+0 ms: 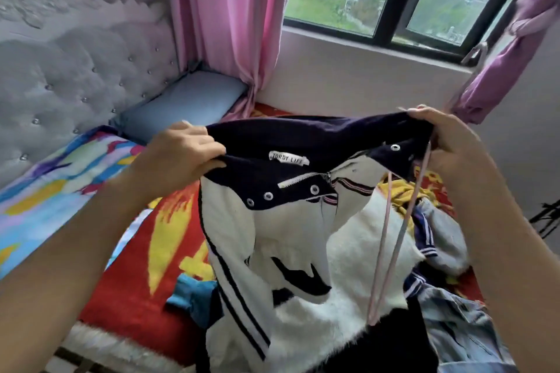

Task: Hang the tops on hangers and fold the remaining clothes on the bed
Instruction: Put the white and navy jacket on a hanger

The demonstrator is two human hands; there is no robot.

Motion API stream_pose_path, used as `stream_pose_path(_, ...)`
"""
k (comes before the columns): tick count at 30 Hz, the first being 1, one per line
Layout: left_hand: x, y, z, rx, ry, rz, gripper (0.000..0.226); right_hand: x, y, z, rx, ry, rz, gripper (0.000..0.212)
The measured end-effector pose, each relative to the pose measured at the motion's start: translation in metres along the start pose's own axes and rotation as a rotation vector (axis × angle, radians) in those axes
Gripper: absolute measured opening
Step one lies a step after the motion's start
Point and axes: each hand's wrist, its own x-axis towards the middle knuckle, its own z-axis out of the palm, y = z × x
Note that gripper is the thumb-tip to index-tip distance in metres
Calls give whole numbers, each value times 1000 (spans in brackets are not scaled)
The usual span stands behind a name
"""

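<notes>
Firmly, left hand [185,154] and right hand [445,142] grip the jacket [272,236] collar; top of hanger [391,239] obscured.

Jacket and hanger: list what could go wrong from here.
1. The right hand grips both the jacket collar and the pink hanger; shifting grip could drop one.
2. The hanger dangles low beside the clothes pile and may snag it.
</notes>
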Motion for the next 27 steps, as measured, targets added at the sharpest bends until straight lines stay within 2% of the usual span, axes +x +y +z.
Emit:
stream_pose_path(5, 76, -18, -48, 156, 219, 39, 23, -32, -58, -3, 134, 85, -288, 20)
stream_pose_path(8, 94, -14, -49, 151, 225, 12, 24, -27, -59, -15, 87, 103, -268, 30)
stream_pose_path(10, 92, -4, -32, 65, 131, 38, 27, -16, -43, -31, 62, 101, -189, 42)
stream_pose_path(11, 86, 2, -19, 35, 68, 68, 28, -9, -29, -42, 54, 74, -143, 40)
stream_pose_path(12, 78, 9, -3, 17, -6, 102, 28, 0, -9, -56, 19, 52, -93, 35)
stream_pose_path(14, 55, 25, 32, -2, -165, 151, 22, 12, 35, -82, -166, 28, 34, 9)
stream_pose_path(16, 27, 47, 65, -26, -340, 203, 14, 21, 83, -107, -400, 41, 214, 15)
stream_pose_path(18, 5, 66, 90, -60, -537, 246, 30, 21, 117, -123, -533, 21, 383, 26)
stream_pose_path(19, -2, 72, 99, -87, -586, 244, 34, 19, 128, -129, -547, 8, 434, 33)
stream_pose_path(21, -10, 76, 105, -129, -597, 239, 32, 16, 131, -133, -584, -44, 461, 48)
stream_pose_path(24, -15, 75, 106, -153, -604, 213, 30, 12, 122, -129, -781, -129, 400, 77)
stream_pose_path(25, -16, 76, 107, -152, -627, 203, 32, 12, 120, -126, -852, -175, 377, 78)
stream_pose_path(27, -18, 79, 107, -153, -661, 200, 33, 13, 120, -122, -991, -242, 313, 63)
